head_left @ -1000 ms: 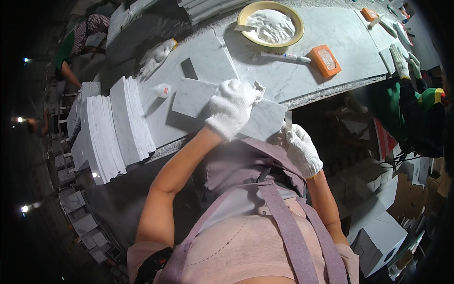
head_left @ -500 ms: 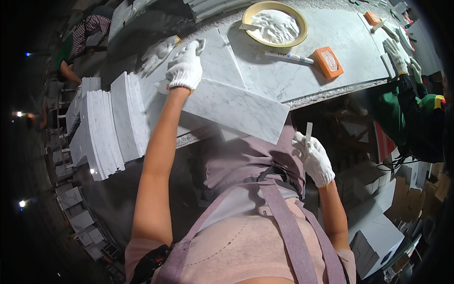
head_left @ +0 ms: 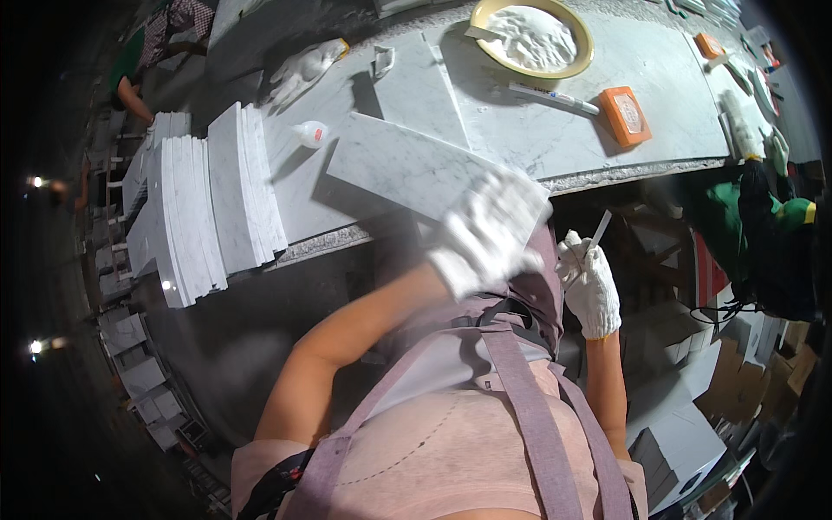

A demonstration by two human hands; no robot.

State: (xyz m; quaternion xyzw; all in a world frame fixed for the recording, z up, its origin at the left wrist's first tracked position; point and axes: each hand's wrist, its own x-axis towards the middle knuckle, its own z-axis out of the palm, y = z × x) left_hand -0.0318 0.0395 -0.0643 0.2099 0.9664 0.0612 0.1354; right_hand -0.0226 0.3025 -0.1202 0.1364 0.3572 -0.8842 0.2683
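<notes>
My left hand (head_left: 490,230), in a white knitted glove, is smeared by motion over the near right end of a grey-veined marble tile (head_left: 407,169). Its fingers are too blurred to show whether they grip. That tile lies slantwise, its near right corner past the table's edge, close to another marble piece (head_left: 420,95). Right of my lap, my gloved right hand (head_left: 591,286) pinches a thin pale strip (head_left: 602,227) that sticks up from the fingers. A small white squeeze bottle (head_left: 310,133) lies left of the tile, and a small white piece (head_left: 383,61) rests farther back.
A yellow bowl (head_left: 585,56) of white powder stands at the back, with a marker (head_left: 555,97) and an orange box (head_left: 626,116) nearby. A loose glove (head_left: 305,74) lies back left. Stacked tiles (head_left: 195,212) fill the left side. Other people work at far right and far left.
My left hand has swung from the back of the table rightward and nearer, onto the tile's end. The small white piece and the bottle are now uncovered. My right hand still holds the strip.
</notes>
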